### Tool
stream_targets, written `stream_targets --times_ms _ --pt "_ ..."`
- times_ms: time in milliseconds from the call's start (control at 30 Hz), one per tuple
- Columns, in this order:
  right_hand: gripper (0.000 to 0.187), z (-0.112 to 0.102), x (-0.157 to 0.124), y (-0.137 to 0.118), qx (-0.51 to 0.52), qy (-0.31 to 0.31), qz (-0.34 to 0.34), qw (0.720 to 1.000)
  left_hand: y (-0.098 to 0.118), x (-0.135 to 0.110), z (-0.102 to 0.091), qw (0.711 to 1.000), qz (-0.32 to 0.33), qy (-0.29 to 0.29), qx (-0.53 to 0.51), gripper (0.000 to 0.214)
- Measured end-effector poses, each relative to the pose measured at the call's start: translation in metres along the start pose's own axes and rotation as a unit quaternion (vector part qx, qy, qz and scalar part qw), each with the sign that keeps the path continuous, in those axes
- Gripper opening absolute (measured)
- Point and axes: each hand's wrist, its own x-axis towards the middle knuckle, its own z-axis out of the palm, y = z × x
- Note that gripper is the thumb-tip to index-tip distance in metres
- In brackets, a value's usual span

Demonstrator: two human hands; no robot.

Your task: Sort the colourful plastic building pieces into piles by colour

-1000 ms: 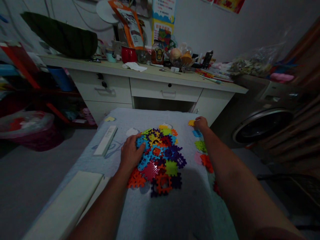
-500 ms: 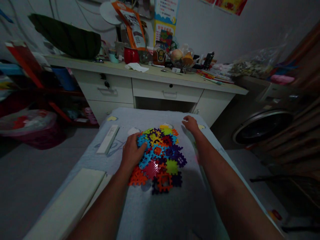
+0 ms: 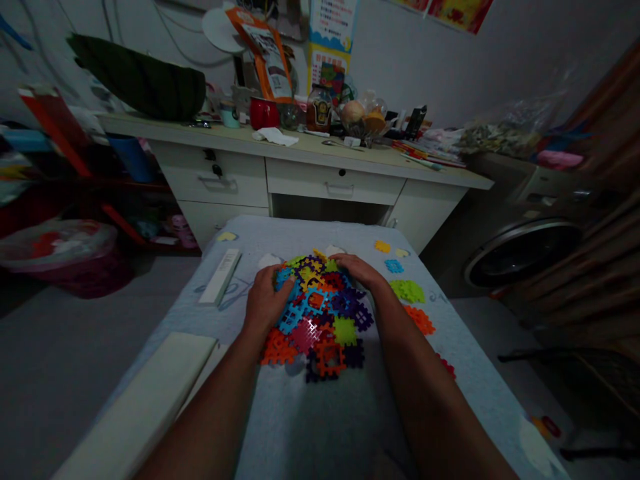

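A heap of coloured interlocking plastic tiles [image 3: 320, 317] lies in the middle of a low table covered with a light grey-blue cloth [image 3: 320, 413]. My left hand [image 3: 264, 301] rests on the heap's left side, fingers curled over blue tiles. My right hand [image 3: 357, 270] lies on the heap's far right edge, fingers spread flat over the tiles. Single tiles sit apart on the right: yellow [image 3: 383, 246], blue [image 3: 395, 266], green [image 3: 407, 291] and orange [image 3: 420, 320].
A flat white stick [image 3: 220, 277] lies left of the heap, a long pale board [image 3: 145, 407] at the near left. Behind stands a cluttered white desk [image 3: 320, 177] with drawers. A washing machine [image 3: 525, 247] is at the right, a pink basket [image 3: 55, 257] on the floor at left.
My right hand has come back from the far right corner of the table onto the heap. Loose tiles on the right are now uncovered. My left hand has stayed put.
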Motion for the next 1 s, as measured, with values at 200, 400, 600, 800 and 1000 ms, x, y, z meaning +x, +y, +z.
stream_targets --times_ms 200,400,600,800,1000 --pt "0.048 -0.01 -0.012 -0.013 0.04 -0.001 -0.002 0.999 -0.001 0.002 -0.003 1.0 -0.009 0.009 0.0 0.041" --pt "0.052 -0.014 -0.011 -0.008 0.125 -0.037 0.039 0.991 -0.003 0.005 -0.006 1.0 -0.02 0.018 0.01 0.038" --pt "0.027 -0.014 -0.015 -0.02 0.27 -0.032 0.015 0.962 -0.002 0.004 -0.006 0.999 -0.026 0.013 0.017 0.038" --pt "0.025 -0.007 -0.013 -0.022 0.31 -0.001 0.027 0.95 -0.004 0.004 -0.004 0.999 -0.026 0.012 0.032 0.039" --pt "0.022 -0.005 -0.005 -0.005 0.126 -0.013 0.036 0.991 -0.003 0.004 -0.004 0.999 -0.022 0.005 0.035 0.039"
